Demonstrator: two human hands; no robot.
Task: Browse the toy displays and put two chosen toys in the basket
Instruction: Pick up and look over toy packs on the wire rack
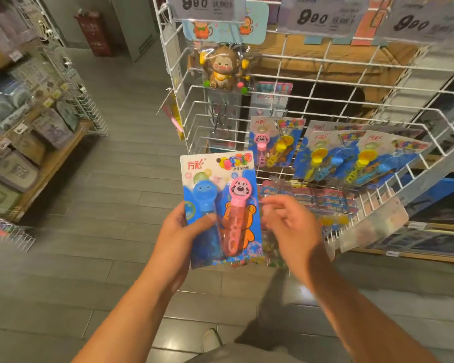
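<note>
My left hand (180,233) grips a blister-card bubble toy pack (220,205) by its left edge, thumb across the front. The card is blue and carries one blue wand and one pink dog-face wand. My right hand (290,224) hovers just right of the pack, blurred, fingers loosely curled and holding nothing. Similar bubble packs (333,155) hang on the white wire rack (273,100) ahead. A brown monkey toy (222,68) hangs higher on the rack. No basket is in view.
Price signs reading 990 (312,18) hang along the rack's top. A wooden shelf with boxed goods (29,153) stands at the left, with a small wire rack (87,106) on it. Grey plank floor (116,205) lies between them. My shoe (211,339) shows below.
</note>
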